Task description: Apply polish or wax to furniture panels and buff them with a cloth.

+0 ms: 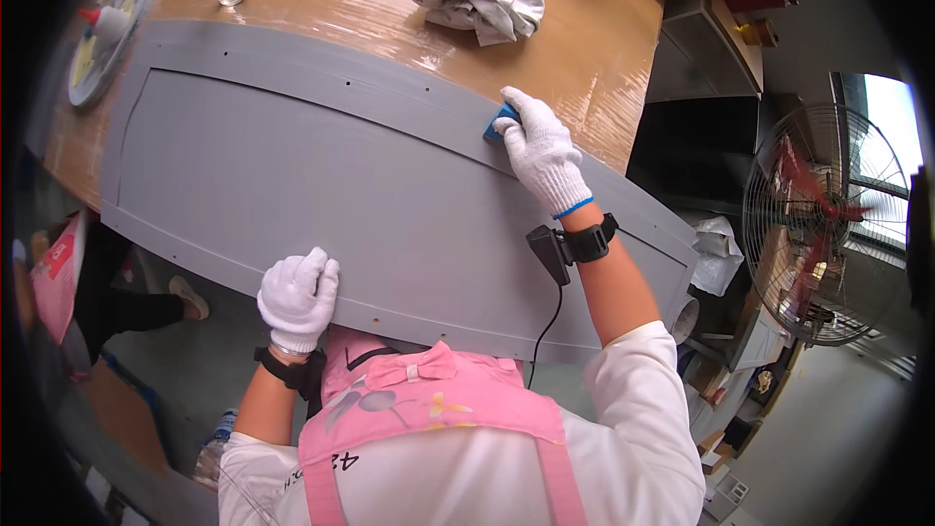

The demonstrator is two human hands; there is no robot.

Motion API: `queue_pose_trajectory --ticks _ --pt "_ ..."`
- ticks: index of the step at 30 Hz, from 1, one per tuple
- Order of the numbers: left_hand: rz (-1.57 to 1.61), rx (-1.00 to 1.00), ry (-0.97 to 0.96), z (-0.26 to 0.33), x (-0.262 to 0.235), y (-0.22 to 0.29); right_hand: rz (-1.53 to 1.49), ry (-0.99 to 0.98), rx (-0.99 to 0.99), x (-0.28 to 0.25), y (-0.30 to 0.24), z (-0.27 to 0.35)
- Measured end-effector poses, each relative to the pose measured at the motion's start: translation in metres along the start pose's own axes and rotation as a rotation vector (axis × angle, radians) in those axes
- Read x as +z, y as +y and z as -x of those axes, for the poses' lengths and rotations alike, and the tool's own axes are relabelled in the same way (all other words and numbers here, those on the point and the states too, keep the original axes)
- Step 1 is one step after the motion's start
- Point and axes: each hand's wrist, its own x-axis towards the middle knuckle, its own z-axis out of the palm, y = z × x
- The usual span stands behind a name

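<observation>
Right hand (542, 148) presses blue block (500, 123) on grey panel (292, 185); left hand (298, 297) grips its edge.

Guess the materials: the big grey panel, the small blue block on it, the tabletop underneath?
Large grey curved panel: likely painted or primed board, matte even grey, routed groove, small drilled holes; core not visible. Small blue block under the right hand: probably a foam sanding pad, mostly hidden. Brown tabletop: wood grain look under glossy, wrinkled clear film. Left hand steadies the panel's near edge.

A grey panel (292, 175) lies on a tan wooden table (545, 58), white-gloved right hand (541, 151) gripping a blue block (500, 123).
</observation>
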Motion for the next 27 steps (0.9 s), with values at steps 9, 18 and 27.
queue_pose_trajectory --ticks 9,18,27 --pt "0.023 -0.020 -0.022 0.002 0.001 0.000 0.118 0.006 0.007 -0.029 0.051 0.026" --pt "0.039 -0.018 -0.004 -0.002 0.003 0.003 0.106 0.042 0.150 -0.047 0.063 0.047" --pt "-0.008 -0.030 0.080 0.004 0.009 0.005 0.253 0.066 0.275 -0.092 0.129 0.088"
